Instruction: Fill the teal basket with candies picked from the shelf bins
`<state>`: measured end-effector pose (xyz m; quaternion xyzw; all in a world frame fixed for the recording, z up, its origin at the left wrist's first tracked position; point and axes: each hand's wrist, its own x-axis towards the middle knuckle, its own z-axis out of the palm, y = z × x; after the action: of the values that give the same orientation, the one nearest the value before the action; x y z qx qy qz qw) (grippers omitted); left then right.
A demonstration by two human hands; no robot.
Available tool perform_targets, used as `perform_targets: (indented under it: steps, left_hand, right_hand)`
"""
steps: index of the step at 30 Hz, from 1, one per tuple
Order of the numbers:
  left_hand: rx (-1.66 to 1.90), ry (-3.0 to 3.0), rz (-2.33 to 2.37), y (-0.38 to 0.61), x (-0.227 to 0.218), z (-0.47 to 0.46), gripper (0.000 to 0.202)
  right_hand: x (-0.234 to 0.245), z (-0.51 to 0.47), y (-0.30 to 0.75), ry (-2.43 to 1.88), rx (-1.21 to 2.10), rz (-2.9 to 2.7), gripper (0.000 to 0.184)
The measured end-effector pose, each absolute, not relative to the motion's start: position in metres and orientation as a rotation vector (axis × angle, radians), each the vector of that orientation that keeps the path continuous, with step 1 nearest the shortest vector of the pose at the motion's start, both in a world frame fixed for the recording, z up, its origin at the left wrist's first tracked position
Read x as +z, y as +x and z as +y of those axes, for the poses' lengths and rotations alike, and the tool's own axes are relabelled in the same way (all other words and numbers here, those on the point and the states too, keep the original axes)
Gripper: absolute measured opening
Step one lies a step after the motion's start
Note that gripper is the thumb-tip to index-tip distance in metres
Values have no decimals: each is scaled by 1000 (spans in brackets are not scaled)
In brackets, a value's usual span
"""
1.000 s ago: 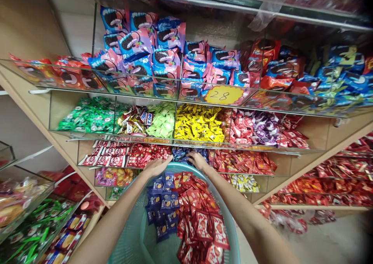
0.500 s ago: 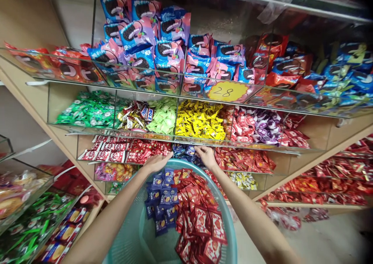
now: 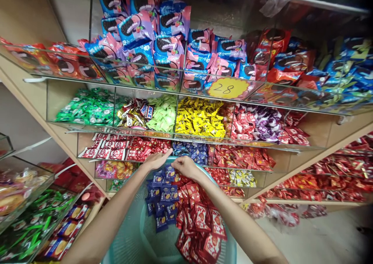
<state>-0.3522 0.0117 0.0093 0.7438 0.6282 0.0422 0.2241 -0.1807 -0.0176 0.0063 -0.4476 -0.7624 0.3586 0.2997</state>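
A teal plastic basket (image 3: 131, 237) sits in front of me, pressed against the shelf, holding small blue snack packets (image 3: 163, 202) and red snack packets (image 3: 201, 225). My left hand (image 3: 156, 160) lies at the basket's far rim with its fingers stretched out, just below the shelf's red packets (image 3: 145, 149). My right hand (image 3: 184, 166) is curled over the blue packets at the top of the basket pile, its fingers closed on them. Right behind it is the shelf compartment of blue packets (image 3: 194, 150).
Glass-fronted shelf rows rise ahead: biscuit packs (image 3: 163, 46) on top with a yellow "28" price tag (image 3: 225, 88), then green, yellow (image 3: 199, 118) and purple sweets. More snack bins (image 3: 32, 217) stand at the lower left. Red packets fill shelves at the right (image 3: 335, 174).
My right hand has drawn back from the shelf's blue-packet compartment, down and left onto the blue packets in the basket. My left hand has stayed at the rim.
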Motion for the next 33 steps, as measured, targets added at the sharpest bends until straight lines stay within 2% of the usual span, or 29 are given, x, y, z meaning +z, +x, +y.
perform_targets:
  steps: [5,12,19,27,33]
  left_hand:
    - [121,2028,1729,-353,9,13,81]
    - [148,2041,1695,-351,14,9,85]
    - [151,2040,1678,-351,17,8,83]
    - [110,2014,1728,-352,14,10,85]
    - [136,2016,1712,-352,15,9,86]
  right_hand:
    - [1,-8,-207,-1318,820,-2248,26]
    - [-10,-2,-225,-1428,732,-2266,22]
    - [0,-14,-221,-1632,432,-2268,25]
    - [24,11,-150,-1773,340,-2041,24]
    - [-3,16,-88,-2190,217,-1890,25]
